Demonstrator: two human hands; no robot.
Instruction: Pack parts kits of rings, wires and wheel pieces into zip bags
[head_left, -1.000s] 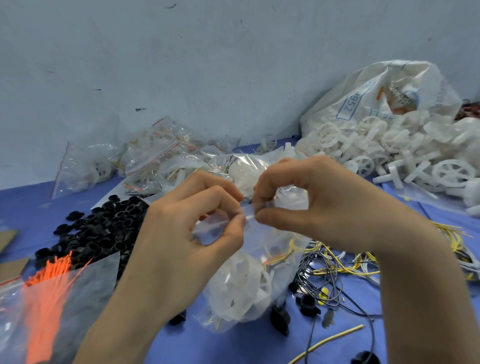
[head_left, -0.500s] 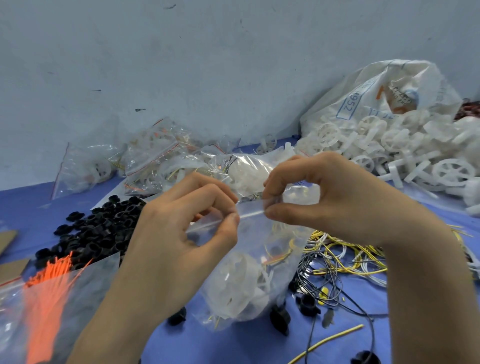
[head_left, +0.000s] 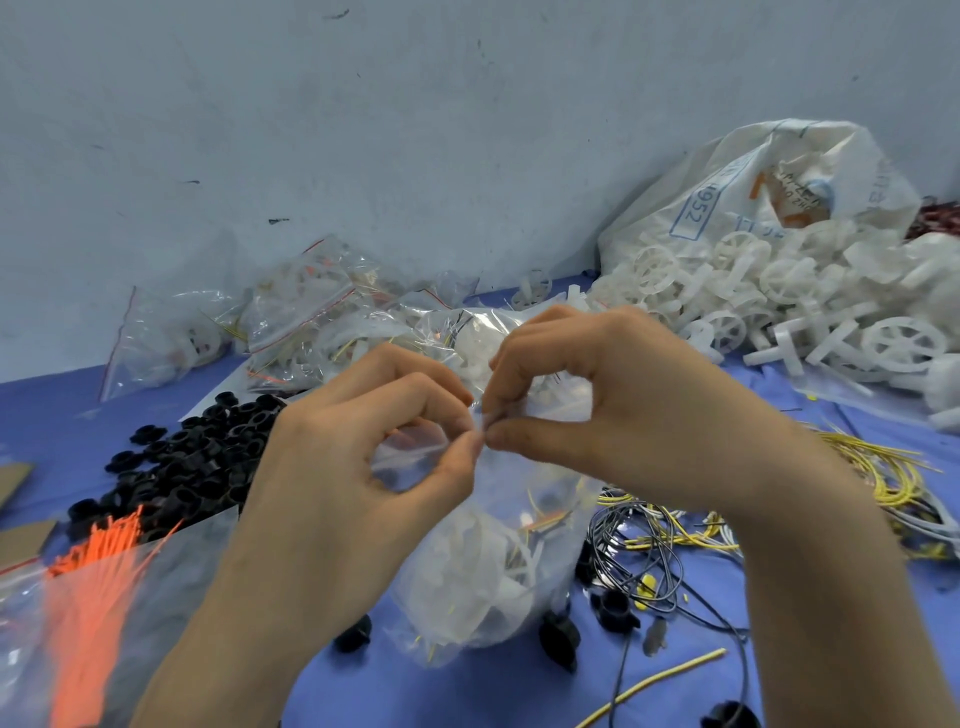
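Observation:
A clear zip bag (head_left: 483, 571) hangs in front of me, holding white wheel pieces and thin yellow and orange wires. My left hand (head_left: 363, 467) pinches its top strip between thumb and forefinger. My right hand (head_left: 623, 410) pinches the same strip right beside it, fingertips almost touching the left ones. Black rings (head_left: 192, 457) lie heaped at the left. Tangled black and yellow wires (head_left: 654, 535) lie at the right. White wheel pieces (head_left: 810, 312) are piled at the back right.
Several filled zip bags (head_left: 306, 322) are stacked against the wall. A bag of orange ties (head_left: 88, 597) sits at the near left. A big white sack (head_left: 753, 192) stands behind the wheel pile. Loose black rings (head_left: 558, 636) lie under the held bag on the blue table (head_left: 467, 691).
My two hands have come together along the bag's top strip; half a second ago they pinched it a little apart. The bag still hangs in the same place.

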